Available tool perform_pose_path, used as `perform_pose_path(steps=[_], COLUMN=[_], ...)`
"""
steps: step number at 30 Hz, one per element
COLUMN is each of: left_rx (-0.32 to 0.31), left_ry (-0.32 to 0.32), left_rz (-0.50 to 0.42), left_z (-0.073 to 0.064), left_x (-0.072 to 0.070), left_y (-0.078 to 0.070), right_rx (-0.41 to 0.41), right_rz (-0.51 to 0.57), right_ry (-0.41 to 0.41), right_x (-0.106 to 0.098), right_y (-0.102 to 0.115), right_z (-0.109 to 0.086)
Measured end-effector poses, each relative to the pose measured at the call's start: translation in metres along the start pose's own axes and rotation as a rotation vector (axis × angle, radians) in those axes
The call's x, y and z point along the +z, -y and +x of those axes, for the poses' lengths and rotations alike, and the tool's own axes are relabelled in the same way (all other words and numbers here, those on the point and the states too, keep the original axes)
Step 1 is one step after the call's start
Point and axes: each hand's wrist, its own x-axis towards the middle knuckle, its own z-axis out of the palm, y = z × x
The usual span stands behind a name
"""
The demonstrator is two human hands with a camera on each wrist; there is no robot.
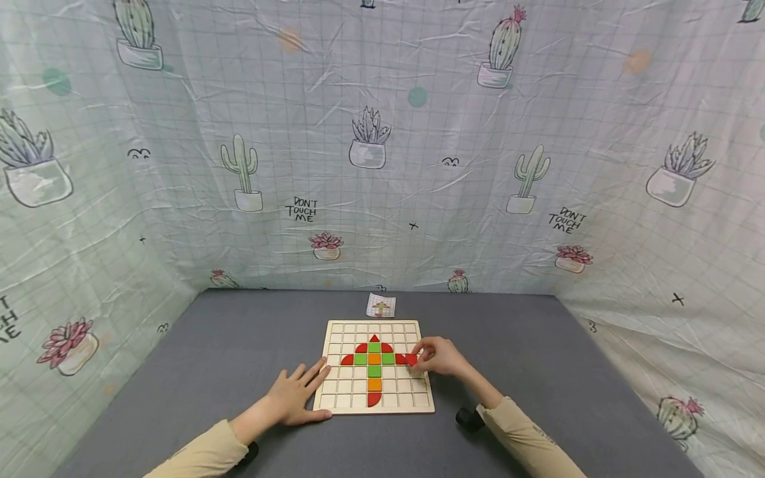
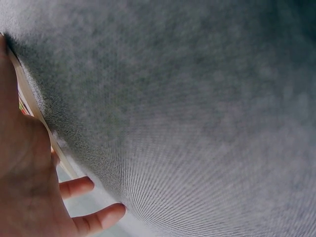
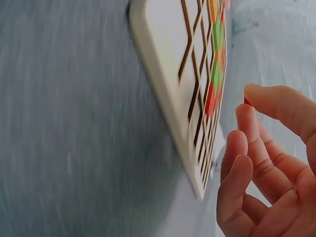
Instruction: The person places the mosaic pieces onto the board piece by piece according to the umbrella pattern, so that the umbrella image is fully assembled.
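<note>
My right hand [image 1: 441, 356] pinches a small red piece [image 1: 411, 360] between thumb and index finger over the right side of a wooden grid board [image 1: 346, 386]. In the right wrist view, just a sliver of that red piece [image 3: 247, 102] shows between the fingertips. Coloured tiles make a plane-like shape in the grid: a red triangle [image 1: 374, 338] at the top, green and orange squares in the middle, and red rounded tiles [image 1: 374, 399] at the tips. My left hand [image 1: 294, 396] rests with fingers spread at the board's left edge, thumb at its lower left corner.
A small paper card [image 1: 381, 306] with a printed coloured pattern lies behind the board on the dark grey table [image 1: 239, 345]. A cactus-print curtain [image 1: 382, 186] hangs around the table's back and sides.
</note>
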Motion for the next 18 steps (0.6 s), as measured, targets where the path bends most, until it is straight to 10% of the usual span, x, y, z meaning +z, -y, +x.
perform_pose_path(steps=[18], left_rx=[-0.011], left_ry=[0.018], left_rz=[-0.017], left_z=[0.002], left_x=[0.001], left_y=[0.000], right_rx=[-0.113], right_rz=[-0.007], right_ry=[0.117], right_x=[0.036], right_y=[0.035], right_z=[-0.010])
